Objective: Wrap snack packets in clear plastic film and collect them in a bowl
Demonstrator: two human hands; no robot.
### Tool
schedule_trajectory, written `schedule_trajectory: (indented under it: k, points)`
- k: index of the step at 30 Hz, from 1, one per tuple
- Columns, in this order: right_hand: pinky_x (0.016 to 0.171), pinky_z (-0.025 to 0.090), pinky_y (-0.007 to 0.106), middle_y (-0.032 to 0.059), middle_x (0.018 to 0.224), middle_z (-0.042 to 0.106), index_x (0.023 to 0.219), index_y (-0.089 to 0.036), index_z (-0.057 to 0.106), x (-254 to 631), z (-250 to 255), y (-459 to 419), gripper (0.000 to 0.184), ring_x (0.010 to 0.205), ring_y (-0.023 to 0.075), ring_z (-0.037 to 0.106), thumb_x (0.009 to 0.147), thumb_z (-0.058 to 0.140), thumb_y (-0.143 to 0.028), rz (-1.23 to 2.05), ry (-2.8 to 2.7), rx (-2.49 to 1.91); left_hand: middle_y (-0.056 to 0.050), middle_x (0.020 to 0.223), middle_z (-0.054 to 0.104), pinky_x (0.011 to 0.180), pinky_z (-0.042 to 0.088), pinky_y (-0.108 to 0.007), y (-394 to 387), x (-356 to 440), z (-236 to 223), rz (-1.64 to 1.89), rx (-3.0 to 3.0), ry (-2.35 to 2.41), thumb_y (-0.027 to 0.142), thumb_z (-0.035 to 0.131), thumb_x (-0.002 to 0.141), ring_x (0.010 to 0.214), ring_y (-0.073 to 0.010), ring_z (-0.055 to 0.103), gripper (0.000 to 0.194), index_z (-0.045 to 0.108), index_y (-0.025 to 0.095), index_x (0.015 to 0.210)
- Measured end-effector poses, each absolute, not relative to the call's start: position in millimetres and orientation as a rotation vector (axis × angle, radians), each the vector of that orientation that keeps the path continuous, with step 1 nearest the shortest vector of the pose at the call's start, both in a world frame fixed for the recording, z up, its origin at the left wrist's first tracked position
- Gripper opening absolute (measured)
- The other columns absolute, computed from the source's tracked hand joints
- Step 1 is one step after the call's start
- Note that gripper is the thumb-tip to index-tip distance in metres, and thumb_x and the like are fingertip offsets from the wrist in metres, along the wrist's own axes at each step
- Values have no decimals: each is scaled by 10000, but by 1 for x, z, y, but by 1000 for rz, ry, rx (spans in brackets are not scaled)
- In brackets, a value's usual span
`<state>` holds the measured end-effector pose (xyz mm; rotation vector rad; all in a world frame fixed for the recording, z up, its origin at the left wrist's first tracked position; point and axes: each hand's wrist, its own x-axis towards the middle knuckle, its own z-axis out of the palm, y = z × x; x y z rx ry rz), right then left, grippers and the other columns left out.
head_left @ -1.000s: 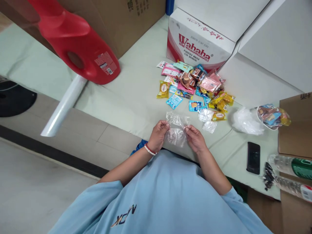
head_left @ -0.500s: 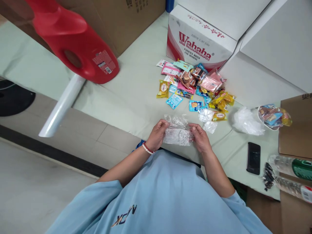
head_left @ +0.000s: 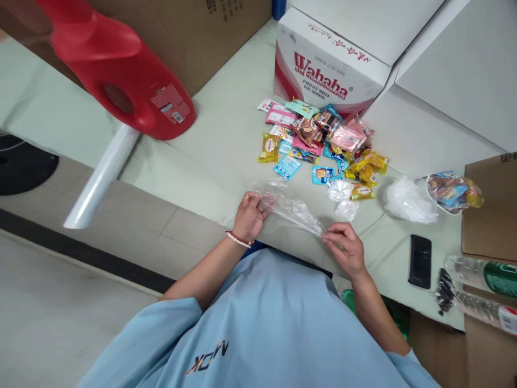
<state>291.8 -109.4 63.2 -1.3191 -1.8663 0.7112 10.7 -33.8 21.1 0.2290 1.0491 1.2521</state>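
Observation:
A clear plastic bag (head_left: 293, 209) is stretched slantwise between my two hands, just above the table's near edge. My left hand (head_left: 250, 215), with a beaded bracelet on its wrist, is closed on the bag's upper left end. The fingertips of my right hand (head_left: 344, 245) pinch its lower right end. Beyond the bag lies a heap of small wrapped snacks (head_left: 311, 132) in pink, brown, blue and yellow packets. A crumpled piece of clear plastic (head_left: 341, 193) rests to the right, touching a yellow packet (head_left: 362, 192).
At the back stands a Wahaha water carton (head_left: 319, 75). A red jug (head_left: 133, 81) and a plastic film roll (head_left: 100, 178) are on the left. To the right are crumpled white bags (head_left: 410, 200), a snack-filled container (head_left: 454, 193), a black phone (head_left: 420, 261) and plastic bottles (head_left: 480, 275).
My hands have moved apart, the left one leftward and the right one right and toward me. The plastic bag has gone from a folded, level shape to a long slanted one.

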Motion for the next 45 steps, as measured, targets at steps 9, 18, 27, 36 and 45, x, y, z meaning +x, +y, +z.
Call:
schedule_trajectory:
  k: [9, 18, 27, 36, 45]
  points:
    - [853, 582, 368, 59, 988, 766, 1037, -268, 789, 306, 58, -103, 237, 928, 216, 707, 986, 651, -454, 1190, -1653, -1455, -31, 1265, 712, 938, 596, -638, -37, 19, 50, 1043, 197, 639, 360, 797, 874, 1198, -351, 706, 364, 460, 226, 906]
    - [667, 571, 288, 29, 865, 732, 967, -221, 758, 261, 40, -78, 463, 708, 143, 663, 725, 879, -597, 1890, -628, -1238, -32, 1405, 652, 1001, 590, -572, -48, 20, 56, 848, 295, 587, 447, 727, 940, 1193, -304, 715, 281, 549, 265, 1057]
    - [543, 457, 197, -16, 732, 636, 853, -208, 741, 266, 37, -79, 375, 624, 87, 541, 721, 917, -512, 1774, -516, -1190, -134, 1546, 527, 920, 602, -448, -69, 20, 39, 538, 480, 692, 396, 892, 787, 1047, -301, 768, 750, 505, 322, 1426]
    - [387, 234, 152, -38, 714, 613, 857, -199, 714, 258, 37, -78, 441, 483, 24, 347, 582, 990, -406, 1761, -465, -1299, -144, 1398, 638, 907, 577, -441, -78, 34, 37, 460, 552, 623, 548, 847, 798, 1011, -281, 759, 697, 570, 241, 1359]
    - [379, 258, 143, -69, 729, 580, 823, -228, 649, 284, 42, -58, 451, 490, 22, 338, 564, 985, -382, 1391, -393, -1294, 4, 825, 676, 706, 572, -299, -90, -2, 30, 308, 819, 772, 375, 895, 709, 719, -141, 648, 399, 666, 171, 964]
